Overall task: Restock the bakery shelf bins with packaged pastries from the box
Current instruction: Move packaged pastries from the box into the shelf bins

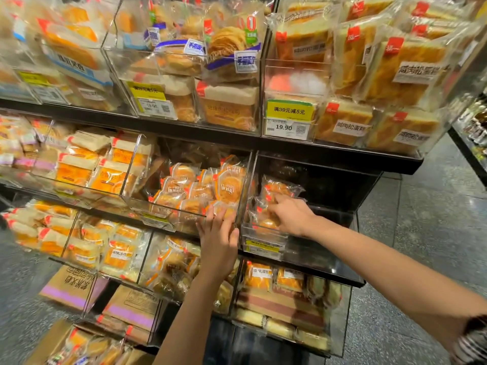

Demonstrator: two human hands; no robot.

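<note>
Hands work at the middle tier of a black bakery shelf (329,154). The left hand (218,238) lies with straight, spread fingers against the front lip of a clear acrylic bin (168,214), its fingertips touching the packaged pastries (200,188) heaped at that bin's right front corner. The right hand (290,217) reaches into the neighbouring narrow bin (263,233) just to the right, fingers curled down onto a small stack of wrapped pastries (274,198); whether it truly pinches a packet or only rests on it cannot be told. A clear divider wall stands between the two bins. A yellow price tag (263,247) sits on the narrow bin's front edge.

To the right of that narrow bin the black shelf board lies bare toward its right end. Left of the hands, further bins on the same tier hold orange-labelled bread packs (92,169). The tier above carries tall bins of sliced cake packs (395,75) and round flaky pastries (232,46), with a yellow and white price label (290,119) reading 19.90 at the front edge. The tier below holds more wrapped cakes (118,254), and at the foot of the shelf stand cardboard boxes (68,283) with purple stripes, one at the bottom left corner showing packets inside.

Speckled grey stone floor (421,246) runs along the shelf's right side, and another dark shelf edge shows at the far right.
</note>
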